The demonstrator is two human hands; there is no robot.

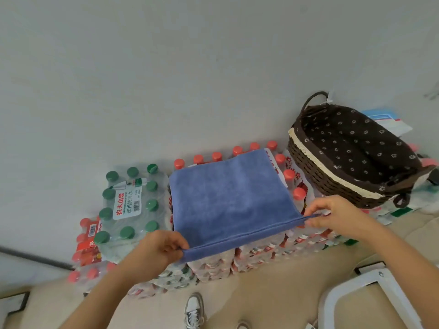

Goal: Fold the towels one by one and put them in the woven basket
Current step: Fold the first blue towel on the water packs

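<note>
A blue towel point(228, 198) lies spread flat over packs of red-capped water bottles point(288, 174), folded so that two layers show along its near edge. My left hand point(161, 250) pinches the near left corner of the towel. My right hand point(332, 214) pinches the near right corner, and the near edge is stretched taut between them. The woven basket point(316, 172), dark brown with a flower-print lining and a cream lace trim, stands to the right of the towel on the bottle packs. Nothing shows inside the basket.
A pack of green-capped bottles point(129, 200) sits left of the towel. More red-capped packs point(88, 248) are stacked lower left against the white wall. A white frame point(370, 290) stands at lower right. My shoe point(193, 309) is on the beige floor below.
</note>
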